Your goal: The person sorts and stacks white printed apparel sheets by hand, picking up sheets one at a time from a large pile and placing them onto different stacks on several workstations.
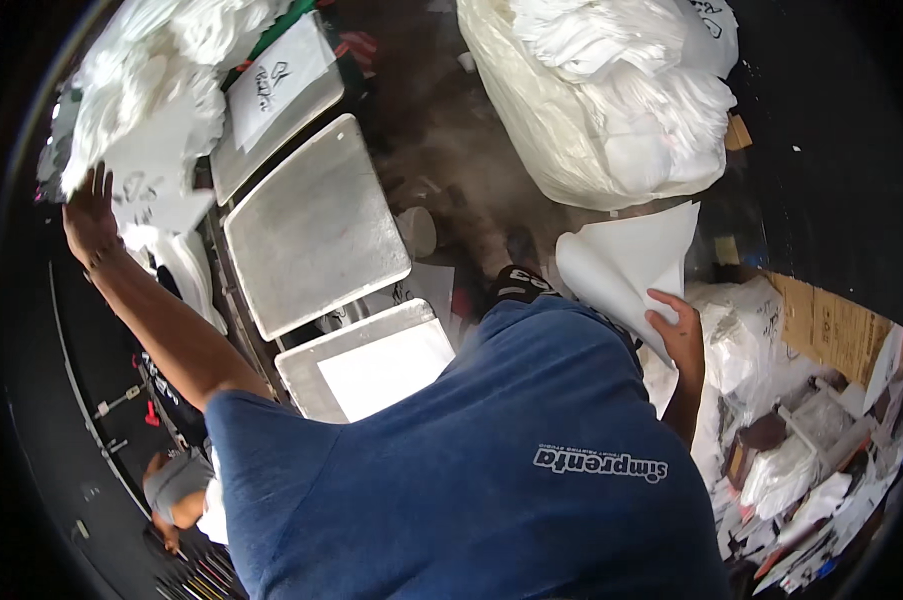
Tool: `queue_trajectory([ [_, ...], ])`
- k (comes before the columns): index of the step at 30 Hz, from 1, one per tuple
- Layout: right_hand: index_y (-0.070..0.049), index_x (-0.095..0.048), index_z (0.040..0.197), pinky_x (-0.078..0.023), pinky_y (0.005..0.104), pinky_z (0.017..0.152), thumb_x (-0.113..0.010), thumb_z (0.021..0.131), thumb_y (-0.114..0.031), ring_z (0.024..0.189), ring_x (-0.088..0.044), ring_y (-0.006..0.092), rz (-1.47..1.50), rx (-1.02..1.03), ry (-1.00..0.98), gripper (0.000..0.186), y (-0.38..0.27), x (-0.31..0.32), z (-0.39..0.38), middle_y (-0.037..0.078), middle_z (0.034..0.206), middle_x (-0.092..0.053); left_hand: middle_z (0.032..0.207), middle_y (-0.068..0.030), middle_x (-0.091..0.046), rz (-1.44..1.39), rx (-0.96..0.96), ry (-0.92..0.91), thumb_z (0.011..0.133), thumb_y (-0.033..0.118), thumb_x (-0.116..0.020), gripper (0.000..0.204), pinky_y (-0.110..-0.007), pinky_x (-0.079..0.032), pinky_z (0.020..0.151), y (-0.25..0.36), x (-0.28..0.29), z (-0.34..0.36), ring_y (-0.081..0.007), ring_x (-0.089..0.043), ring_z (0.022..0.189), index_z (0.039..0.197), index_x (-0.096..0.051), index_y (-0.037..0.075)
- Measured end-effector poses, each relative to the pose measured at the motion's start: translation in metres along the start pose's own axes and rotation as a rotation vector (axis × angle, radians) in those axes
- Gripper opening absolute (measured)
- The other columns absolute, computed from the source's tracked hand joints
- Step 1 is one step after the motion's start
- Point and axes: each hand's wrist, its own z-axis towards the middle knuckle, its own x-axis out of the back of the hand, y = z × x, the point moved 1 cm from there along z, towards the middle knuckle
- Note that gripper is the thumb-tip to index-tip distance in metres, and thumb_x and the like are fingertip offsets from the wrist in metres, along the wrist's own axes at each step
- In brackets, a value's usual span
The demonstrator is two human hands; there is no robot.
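1. Sheet, white and curled, is at three o'clock from the view's centre, gripped near its edge by the right hand.
2. Left hand, between nine and ten o'clock, has its fingers spread wide beside a white marked piece; whether they touch, I cannot tell.
3. Grey boards run in a row from eleven to eight o'clock; the farthest bears a lettered paper, the nearest a plain white paper.
4. Plastic bag at one o'clock bulges with white cloth.
5. Cardboard leans at three o'clock, beyond the right hand.
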Motion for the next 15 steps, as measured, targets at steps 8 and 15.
queue_trajectory([
  [8,0.002,-0.064,0.116,-0.042,0.0304,0.096,-0.065,0.081,-0.005,0.107,-0.060,0.0185,0.202,-0.004,0.198,0.036,0.084,0.036,-0.106,0.016,0.111,-0.067,0.119,-0.0282,-0.059,0.143,-0.081,-0.142,0.091,0.013,-0.051,0.021,-0.052,-0.048,0.098,0.062,-0.181,-0.116,-0.0435,-0.057,0.114,0.097,-0.057,-0.006],
  [15,0.000,-0.064,0.118,-0.044,0.0263,0.090,-0.066,0.082,-0.003,0.099,-0.060,0.0158,0.371,-0.164,0.341,0.036,0.177,0.076,-0.236,0.012,0.106,-0.067,0.128,-0.0278,-0.054,0.189,-0.068,-0.309,0.096,0.021,-0.044,0.030,-0.050,-0.046,0.099,0.052,-0.344,-0.249,-0.0399,-0.053,0.120,0.106,-0.052,-0.006],
])
